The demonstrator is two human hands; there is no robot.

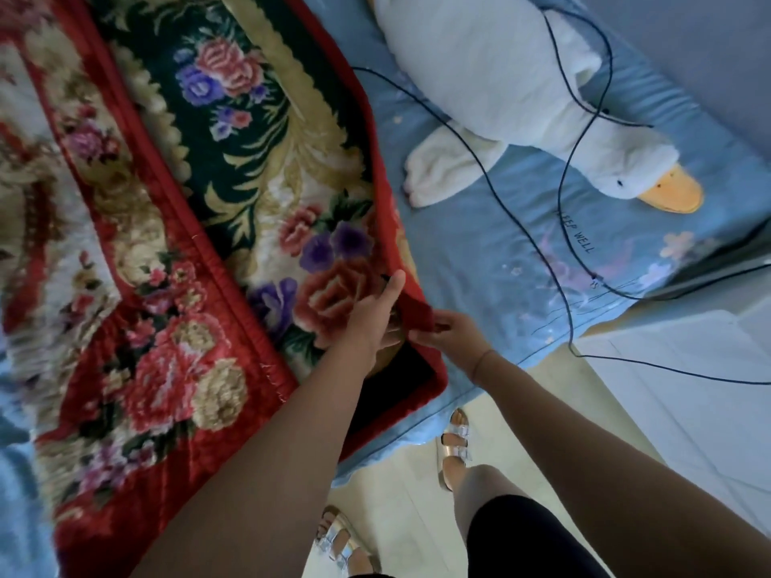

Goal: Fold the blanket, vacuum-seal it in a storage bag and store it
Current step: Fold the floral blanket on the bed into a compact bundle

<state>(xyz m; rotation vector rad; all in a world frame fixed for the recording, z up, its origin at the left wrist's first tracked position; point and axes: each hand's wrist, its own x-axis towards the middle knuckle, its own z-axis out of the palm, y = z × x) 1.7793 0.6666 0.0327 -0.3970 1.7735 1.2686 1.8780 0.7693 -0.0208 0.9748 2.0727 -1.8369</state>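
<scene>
**A:** From the head camera, where is the blanket [200, 227] lying?

**B:** It is spread over the bed [479, 252], one floral layer lapped over another, its red-bound edge running down toward the near corner. That corner lies just inside the bed's edge, and both hands meet there.

**A:** What are the hands doing?

**B:** The right hand [448, 331] has its fingers [438, 325] pinched shut on a fold of the red border. The left hand [373, 310] lies on top of the pile with its fingers stretched out and together, flat rather than gripping; whether the thumb beneath holds cloth, I cannot tell.

**A:** So how should the fold go?

**B:** I judge this as the start of a fold from the corner. The cloth looks thick and heavy, so a pinch alone may slip. Take both layers of the border in a fuller grip, get the left hand around the edge as well, then lift and carry the corner across so the bound edges line up.

**A:** Anything to watch?

**B:** A black cable [492, 177] loops over the sheet and across the plush goose [513, 89] beside the blanket. Keep the swing away from it.
</scene>
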